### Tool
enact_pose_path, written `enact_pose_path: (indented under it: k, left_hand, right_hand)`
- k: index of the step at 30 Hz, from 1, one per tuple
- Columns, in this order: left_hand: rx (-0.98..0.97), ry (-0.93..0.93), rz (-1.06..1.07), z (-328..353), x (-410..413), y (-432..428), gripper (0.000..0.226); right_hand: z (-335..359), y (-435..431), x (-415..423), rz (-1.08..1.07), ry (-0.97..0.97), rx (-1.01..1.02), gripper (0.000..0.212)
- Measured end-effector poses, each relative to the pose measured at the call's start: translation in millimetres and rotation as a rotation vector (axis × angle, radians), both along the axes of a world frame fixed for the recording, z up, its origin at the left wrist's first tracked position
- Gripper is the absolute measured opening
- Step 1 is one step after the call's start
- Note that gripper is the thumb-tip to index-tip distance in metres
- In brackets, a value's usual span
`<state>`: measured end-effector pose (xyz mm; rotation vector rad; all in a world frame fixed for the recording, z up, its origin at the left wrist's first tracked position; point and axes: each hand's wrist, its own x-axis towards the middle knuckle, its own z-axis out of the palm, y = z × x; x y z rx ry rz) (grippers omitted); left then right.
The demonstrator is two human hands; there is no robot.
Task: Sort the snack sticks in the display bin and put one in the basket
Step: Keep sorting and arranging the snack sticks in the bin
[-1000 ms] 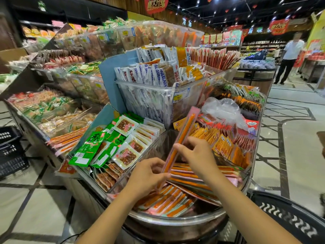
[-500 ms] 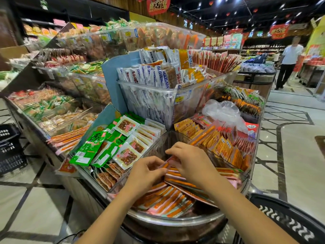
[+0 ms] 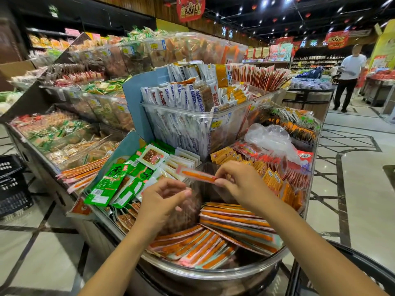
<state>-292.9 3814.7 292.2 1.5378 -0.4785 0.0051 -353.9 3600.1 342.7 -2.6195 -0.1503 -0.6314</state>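
The person's arms are bare from the near edge right up to the fingertips. The left forearm [image 3: 119, 263] is slim and smooth, tapering to a narrow wrist. The right forearm [image 3: 310, 242], over on the right, looks much the same, long and lean. The left hand [image 3: 162, 201] is small with slender fingers, its outline a little smeared by blur. The right hand [image 3: 241, 184] is sharper, its knuckles showing as soft ridges across the back, and its thumbnail looks short and plain. Whatever is worn above the forearms is out of sight.
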Motion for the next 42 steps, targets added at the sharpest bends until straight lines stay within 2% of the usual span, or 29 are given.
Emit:
enact_pose_path:
  k: [6,11,15,18,21,24,27,31,37,42]
  left_hand:
    - [0.112,-0.067,-0.029,-2.8,-3.1,-13.0,0.011]
    - [0.312,-0.223,-0.099,2.6,-5.4,-33.2,0.025]
    - [0.322,-0.195,-0.19,8.5,-7.3,-44.1,0.024]
    - [0.328,-0.225,-0.185,8.6,-7.7,-45.2,0.018]
    - [0.492,-0.406,-0.065,6.8,-1.0,-37.3,0.024]
    - [0.664,-0.55,0.018,8.3,8.9,-24.8,0.015]
    - [0.747,-0.642,0.09,12.2,15.9,-13.6,0.022]
    - [0.822,-0.725,0.161,16.8,24.3,-2.2,0.017]
    - [0.937,-0.784,0.183,11.5,24.1,-7.9,0.012]
    - [1.01,-0.793,0.114,3.0,20.4,-32.4,0.015]
  right_hand:
    - [31.5,1.8,-7.8,-0.034,-0.189,0.203,0.003]
    - [44.6,9.3,-12.9,0.028,-0.278,0.65,0.007]
    - [38.5,13.5,-13.4,0.042,-0.239,0.875,0.006]
    - [29.4,12.4,-12.1,0.02,-0.231,0.877,0.006]
    - [27.9,9.1,-13.7,-0.013,-0.223,0.896,0.01]
    - [29.0,4.3,-17.6,-0.046,-0.275,0.934,0.009]
    - [27.3,-4.2,-19.0,-0.12,-0.331,0.924,0.019]
    - [21.1,-11.9,-22.3,-0.113,-0.346,0.999,0.026]
    - [0.3,-35.8,-31.9,-0.238,-0.387,0.802,0.024]
    - [-14.7,-57.2,-49.5,-0.394,-0.362,0.643,0.026]
